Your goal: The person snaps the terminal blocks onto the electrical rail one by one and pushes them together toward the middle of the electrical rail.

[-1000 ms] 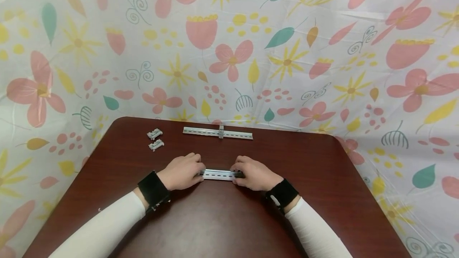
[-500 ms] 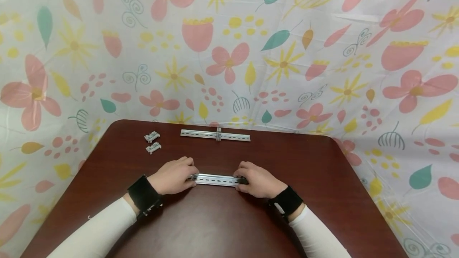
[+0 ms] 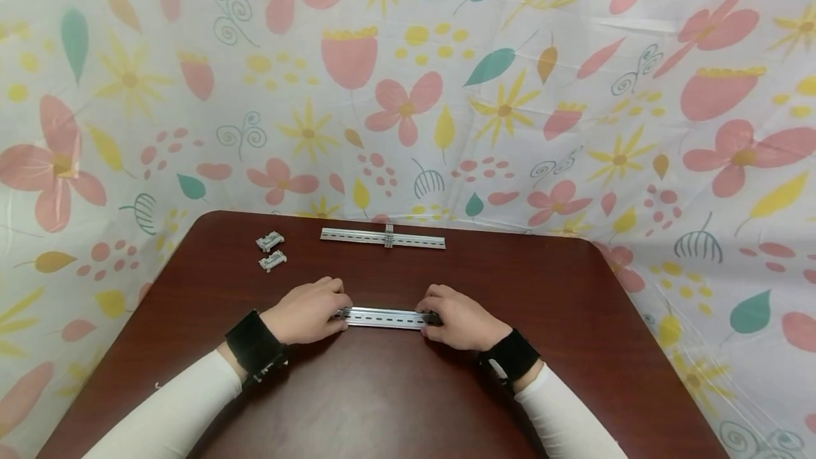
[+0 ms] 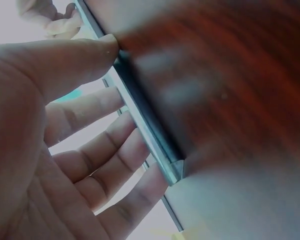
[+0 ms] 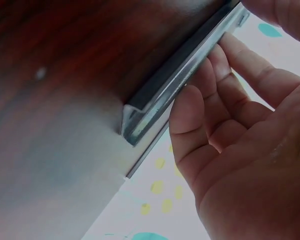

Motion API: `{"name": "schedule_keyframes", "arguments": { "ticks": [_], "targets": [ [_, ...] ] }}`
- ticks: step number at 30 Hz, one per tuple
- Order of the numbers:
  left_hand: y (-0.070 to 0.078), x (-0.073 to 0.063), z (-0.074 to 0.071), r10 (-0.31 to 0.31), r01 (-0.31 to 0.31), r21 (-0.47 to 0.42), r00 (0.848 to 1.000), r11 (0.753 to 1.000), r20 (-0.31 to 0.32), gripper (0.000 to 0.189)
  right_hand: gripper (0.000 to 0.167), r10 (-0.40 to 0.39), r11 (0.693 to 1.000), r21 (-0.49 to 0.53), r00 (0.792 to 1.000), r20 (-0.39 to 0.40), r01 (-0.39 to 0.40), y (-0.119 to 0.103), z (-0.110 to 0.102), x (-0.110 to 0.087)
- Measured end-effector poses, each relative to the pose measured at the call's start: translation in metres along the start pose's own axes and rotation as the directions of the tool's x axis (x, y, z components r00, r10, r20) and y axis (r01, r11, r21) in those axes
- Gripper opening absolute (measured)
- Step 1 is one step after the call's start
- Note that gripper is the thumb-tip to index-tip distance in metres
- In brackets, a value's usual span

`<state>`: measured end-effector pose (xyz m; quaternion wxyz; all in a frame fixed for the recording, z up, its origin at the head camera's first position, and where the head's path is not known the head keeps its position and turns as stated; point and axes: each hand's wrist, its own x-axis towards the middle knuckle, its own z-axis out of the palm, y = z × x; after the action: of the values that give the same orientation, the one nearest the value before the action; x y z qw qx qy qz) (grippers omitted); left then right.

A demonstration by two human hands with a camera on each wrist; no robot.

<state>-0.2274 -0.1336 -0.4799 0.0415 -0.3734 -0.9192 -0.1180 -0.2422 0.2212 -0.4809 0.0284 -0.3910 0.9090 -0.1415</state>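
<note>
A slotted silver DIN rail (image 3: pixel 385 318) lies crosswise near the middle of the table, in front of the person. My left hand (image 3: pixel 312 310) pinches its left end, and in the left wrist view the thumb is on one edge with the fingers (image 4: pixel 97 145) along the other. At the right end my right hand (image 3: pixel 462 319) holds the rail in the same way, its fingers (image 5: pixel 187 110) lined up against the far edge in the right wrist view. Each palm hides a stretch of rail end in the head view.
Farther back lies a second DIN rail (image 3: pixel 347 236) with a small grey block (image 3: pixel 389 236) clipped across its middle. Two grey terminal-block-like pieces (image 3: pixel 270 241) rest at the back left. Behind the dark red table (image 3: pixel 382 395) hangs a flowered curtain (image 3: pixel 408 55).
Both hands have slid outward along the rail, the left hand to the left and the right hand to the right, baring more of its middle. Little differs over the last half second.
</note>
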Motion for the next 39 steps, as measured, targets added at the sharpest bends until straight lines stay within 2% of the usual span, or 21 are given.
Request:
{"name": "schedule_keyframes", "arguments": {
  "ticks": [7, 11, 15, 17, 20, 22, 27, 31, 39],
  "targets": [
    [-0.007, -0.004, -0.008, -0.016, 0.017, -0.037, 1.000, 0.999, 0.023, 0.025, 0.028, -0.002, 1.000, -0.006, 1.000, -0.003, 0.002, -0.001, -0.001, 0.001],
    [-0.020, -0.007, -0.013, -0.063, 0.065, -0.042, 0.998, 0.997, 0.029, 0.033, 0.028, 0.001, 1.000, -0.006, 1.000, -0.001, -0.001, -0.002, -0.001, 0.001],
    [-0.041, -0.010, -0.019, -0.148, 0.149, -0.047, 0.989, 0.988, 0.007, 0.035, 0.028, 0.012, 1.000, -0.003, 1.000, 0.005, -0.012, -0.003, -0.002, 0.001],
    [-0.053, -0.014, -0.023, -0.210, 0.210, -0.049, 0.978, 0.977, -0.010, 0.034, 0.028, 0.016, 1.000, 0.000, 1.000, 0.004, -0.016, -0.004, -0.002, 0.001],
    [-0.073, -0.022, -0.031, -0.312, 0.310, -0.044, 0.949, 0.950, -0.041, 0.036, 0.028, 0.016, 1.000, 0.004, 1.000, 0.003, -0.017, -0.005, -0.003, 0.001],
    [-0.087, -0.028, -0.035, -0.377, 0.375, -0.038, 0.925, 0.926, -0.053, 0.038, 0.028, 0.015, 1.000, 0.007, 1.000, 0.004, -0.016, -0.005, -0.003, 0.001],
    [-0.112, -0.044, -0.043, -0.473, 0.472, -0.043, 0.880, 0.881, -0.046, 0.038, 0.029, 0.017, 1.000, 0.003, 1.000, 0.001, -0.017, -0.004, -0.003, 0.000],
    [-0.123, -0.051, -0.043, -0.497, 0.495, -0.055, 0.868, 0.867, -0.018, 0.039, 0.028, 0.013, 1.000, 0.000, 1.000, -0.001, -0.013, -0.003, -0.003, 0.000],
    [-0.128, -0.053, -0.038, -0.507, 0.505, -0.057, 0.862, 0.861, -0.005, 0.046, 0.029, 0.019, 1.000, 0.007, 1.000, 0.004, -0.019, -0.004, -0.003, 0.000]
  ]
}}
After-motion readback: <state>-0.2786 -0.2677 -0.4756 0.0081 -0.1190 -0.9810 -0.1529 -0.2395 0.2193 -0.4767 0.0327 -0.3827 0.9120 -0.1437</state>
